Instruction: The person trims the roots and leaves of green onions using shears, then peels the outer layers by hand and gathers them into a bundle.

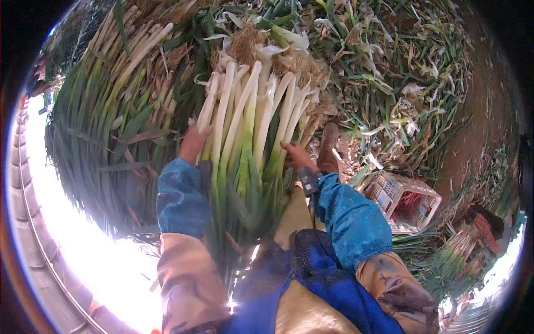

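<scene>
A bunch of peeled leeks or large green onions lies in front of me, white ends pointing away and green leaves toward my body. My left hand is at the left side of the bunch, its fingers wrapped against the outer stalks. On the opposite side, my right hand presses the right edge of the bunch, fingers curled at the green part of the stalks. Both forearms wear blue sleeve covers, with a dark band at each wrist. The fingertips of both hands are partly hidden by the stalks.
Unpeeled stalks with roots are piled at the left. Stripped leaves and peelings cover the ground at the upper right. A white plastic crate with red strings inside lies to the right, near my shoe. More bundled stalks lie lower right.
</scene>
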The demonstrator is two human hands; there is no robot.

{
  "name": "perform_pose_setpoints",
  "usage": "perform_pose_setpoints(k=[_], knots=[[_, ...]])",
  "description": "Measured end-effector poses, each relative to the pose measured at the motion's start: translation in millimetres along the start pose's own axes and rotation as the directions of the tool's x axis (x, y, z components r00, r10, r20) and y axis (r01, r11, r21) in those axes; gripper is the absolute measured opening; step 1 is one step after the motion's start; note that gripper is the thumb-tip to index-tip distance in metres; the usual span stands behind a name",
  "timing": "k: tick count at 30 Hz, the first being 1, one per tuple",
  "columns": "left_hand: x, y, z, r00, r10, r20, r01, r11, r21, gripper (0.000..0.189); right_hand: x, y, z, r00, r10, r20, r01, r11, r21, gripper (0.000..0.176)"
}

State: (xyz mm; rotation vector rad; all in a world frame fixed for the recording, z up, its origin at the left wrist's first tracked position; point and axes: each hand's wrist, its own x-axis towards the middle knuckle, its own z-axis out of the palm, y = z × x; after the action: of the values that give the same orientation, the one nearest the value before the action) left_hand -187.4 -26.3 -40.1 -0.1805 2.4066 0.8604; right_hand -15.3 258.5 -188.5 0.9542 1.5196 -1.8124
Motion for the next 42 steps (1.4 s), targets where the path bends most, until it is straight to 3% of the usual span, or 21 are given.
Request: perform_pose_setpoints(k=[2, 5, 7, 8, 11, 12, 15, 18, 19, 20, 21, 24, 27, 28, 31, 34, 36, 37, 38, 41, 42], knots=[[-4, 6, 3, 0.993, -0.113, -0.019, 0.113, 0.994, -0.013, 0.066, -2, -7, 0, 0.999, -0.023, 0.039, 0.027, 0.996, -0.09, 0.069], [-12, 32, 5, 0.977, -0.183, -0.111, 0.203, 0.957, 0.205, 0.068, 6, -17, -3, 0.997, -0.011, 0.082, 0.027, 0.979, -0.203, 0.066], [-5, 19, 10, 0.971, -0.189, -0.148, 0.214, 0.961, 0.176, 0.069, 3, -25, 2, 0.99, 0.064, 0.125, -0.02, 0.945, -0.326, 0.064], [-7, 12, 15, 0.966, -0.204, -0.16, 0.229, 0.96, 0.159, 0.069, -26, -56, -2, 0.986, -0.041, 0.163, 0.06, 0.991, -0.116, 0.057], [-10, 23, 18, 0.958, -0.22, -0.183, 0.261, 0.935, 0.24, 0.066, -40, -88, -16, 0.969, 0.018, 0.245, 0.006, 0.995, -0.098, 0.058], [-18, 38, 20, 0.959, -0.197, -0.203, 0.242, 0.943, 0.228, 0.065, -15, -56, -11, 0.966, 0.135, 0.222, -0.094, 0.978, -0.184, 0.056], [-47, 83, 37, 0.953, -0.139, -0.271, 0.195, 0.962, 0.192, 0.061, -21, -91, -26, 0.885, 0.303, 0.353, -0.275, 0.953, -0.129, 0.058], [-50, 80, 50, 0.939, -0.12, -0.321, 0.176, 0.973, 0.153, 0.058, -29, -135, -33, 0.961, 0.197, 0.195, -0.034, 0.78, -0.625, 0.065], [-49, 76, 52, 0.938, -0.132, -0.321, 0.189, 0.97, 0.153, 0.058, -30, -141, -31, 0.99, -0.031, 0.135, 0.112, 0.755, -0.647, 0.065], [-47, 72, 52, 0.937, -0.141, -0.32, 0.199, 0.968, 0.155, 0.058, -30, -148, -29, 0.961, -0.263, 0.082, 0.248, 0.695, -0.675, 0.066], [-44, 70, 51, 0.935, -0.145, -0.322, 0.204, 0.966, 0.156, 0.059, -29, -158, -26, 0.872, -0.488, 0.039, 0.368, 0.601, -0.709, 0.067], [-44, 78, 45, 0.946, -0.102, -0.308, 0.139, 0.985, 0.102, 0.063, -17, -203, 0, 0.716, -0.684, 0.141, 0.557, 0.437, -0.707, 0.066], [-47, 83, 45, 0.93, -0.118, -0.347, 0.211, 0.947, 0.244, 0.07, 28, -204, 10, 0.77, -0.562, 0.301, 0.547, 0.34, -0.765, 0.045], [-48, 82, 46, 0.925, -0.144, -0.352, 0.237, 0.942, 0.238, 0.08, 38, -203, 5, 0.697, -0.65, 0.302, 0.602, 0.302, -0.739, 0.031], [-52, 84, 47, 0.933, -0.155, -0.325, 0.254, 0.923, 0.288, 0.088, 58, -210, -2, 0.731, -0.515, 0.448, 0.626, 0.244, -0.74, 0.029], [-54, 83, 48, 0.948, -0.174, -0.266, 0.252, 0.92, 0.299, 0.1, 76, -226, 3, 0.828, -0.314, 0.464, 0.559, 0.513, -0.651, 0.024], [-56, 87, 50, 0.943, -0.182, -0.278, 0.262, 0.922, 0.285, 0.1, 71, -244, -7, 0.927, -0.077, 0.368, 0.208, 0.92, -0.332, 0.026], [-57, 89, 50, 0.941, -0.186, -0.284, 0.266, 0.923, 0.279, 0.1, 67, -253, -13, 0.931, 0.064, 0.359, -0.021, 0.992, -0.123, 0.027], [-57, 93, 50, 0.939, -0.2, -0.28, 0.28, 0.918, 0.282, 0.101, 62, -258, -20, 0.927, 0.056, 0.371, -0.105, 0.988, 0.113, 0.021], [-62, 103, 54, 0.941, -0.223, -0.255, 0.297, 0.906, 0.303, 0.102, 47, -270, -21, 0.922, 0.064, 0.382, -0.203, 0.919, 0.337, 0.015], [-63, 104, 58, 0.94, -0.217, -0.262, 0.294, 0.906, 0.305, 0.102, 45, -276, -20, 0.915, 0.074, 0.396, -0.219, 0.916, 0.336, 0.015]])
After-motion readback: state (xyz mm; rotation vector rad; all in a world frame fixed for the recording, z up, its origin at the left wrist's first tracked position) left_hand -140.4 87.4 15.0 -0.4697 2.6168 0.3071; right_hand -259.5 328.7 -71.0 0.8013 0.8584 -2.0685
